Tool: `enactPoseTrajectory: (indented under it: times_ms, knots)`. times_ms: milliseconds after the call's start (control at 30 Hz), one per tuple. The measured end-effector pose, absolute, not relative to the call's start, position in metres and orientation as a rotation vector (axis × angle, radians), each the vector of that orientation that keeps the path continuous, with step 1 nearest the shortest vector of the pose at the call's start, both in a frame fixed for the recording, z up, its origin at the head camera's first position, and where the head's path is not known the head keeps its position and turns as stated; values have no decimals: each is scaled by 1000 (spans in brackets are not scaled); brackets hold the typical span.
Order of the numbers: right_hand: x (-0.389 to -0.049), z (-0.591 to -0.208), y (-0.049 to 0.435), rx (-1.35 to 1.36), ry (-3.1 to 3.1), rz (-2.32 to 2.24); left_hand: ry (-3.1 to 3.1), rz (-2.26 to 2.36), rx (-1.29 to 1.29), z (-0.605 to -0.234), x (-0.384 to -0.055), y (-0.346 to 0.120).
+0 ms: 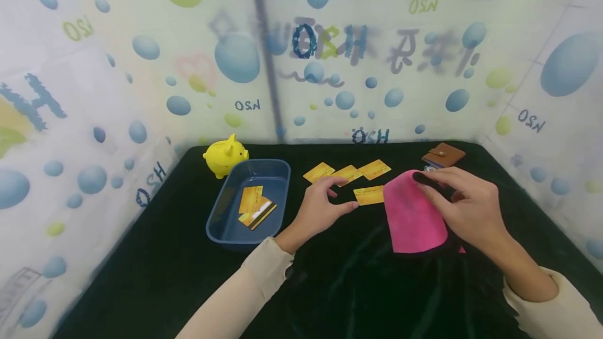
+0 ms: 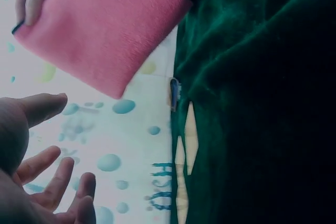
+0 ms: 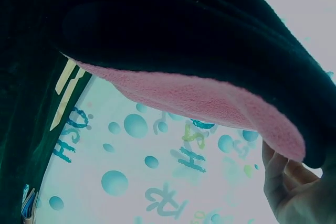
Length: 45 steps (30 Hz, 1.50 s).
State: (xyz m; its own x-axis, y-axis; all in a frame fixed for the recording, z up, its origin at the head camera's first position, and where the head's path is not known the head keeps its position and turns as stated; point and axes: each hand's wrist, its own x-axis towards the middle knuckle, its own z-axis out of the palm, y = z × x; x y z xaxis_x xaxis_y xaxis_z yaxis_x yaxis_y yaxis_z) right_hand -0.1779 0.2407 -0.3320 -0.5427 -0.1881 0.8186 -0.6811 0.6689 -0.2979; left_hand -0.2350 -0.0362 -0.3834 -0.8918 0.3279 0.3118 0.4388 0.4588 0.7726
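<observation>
My right hand point(image 1: 471, 208) pinches a pink cloth point(image 1: 410, 218) with black on its edge and other side by its upper corner. The cloth hangs over the table; in the right wrist view the black side of the cloth point(image 3: 184, 35) fills the upper part. Left of it, my left hand point(image 1: 320, 205) is held with thumb and fingers apart and nothing between them. Its fingertips are near a gold card point(image 1: 367, 195), whose right end the cloth overlaps. The left wrist view shows the same spread hand point(image 2: 47, 179) below the cloth point(image 2: 105, 35).
Several more gold cards point(image 1: 375, 169) lie behind my left hand. To the left, a blue tray point(image 1: 214, 229) holds two cards point(image 1: 251, 200). A yellow piggy bank point(image 1: 223, 157) stands beside it, and a brown wallet point(image 1: 445, 155) lies at the back right of the dark green tablecloth point(image 1: 155, 255).
</observation>
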Motion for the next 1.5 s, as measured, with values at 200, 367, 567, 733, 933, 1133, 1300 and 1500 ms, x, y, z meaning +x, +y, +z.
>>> enactPoseTrajectory:
  times_ms: [200, 367, 567, 733, 933, 1133, 1300, 1500]
  knots:
    - [-176, -333, 245, 664, -2085, 777, -2651, -1450, -648, -398, -255, -21]
    - [-178, -334, 247, 669, -2055, 810, -2740, -1428, -610, -407, -267, -13]
    - [-178, -333, 248, 650, -2072, 821, -2834, -1355, -597, -416, -283, -8]
    - [-175, -332, 249, 633, -2100, 813, -2918, -1294, -545, -424, -293, -2]
    - [-176, -332, 250, 640, -2109, 801, -3035, -1187, -468, -430, -303, 4]
    - [-177, -330, 250, 636, -2110, 804, -3073, -1129, -447, -429, -310, 8]
    - [-178, -332, 250, 632, -2107, 814, -3105, -1089, -429, -430, -314, 10]
    - [-179, -333, 250, 638, -2114, 819, -3149, -1032, -419, -432, -317, 12]
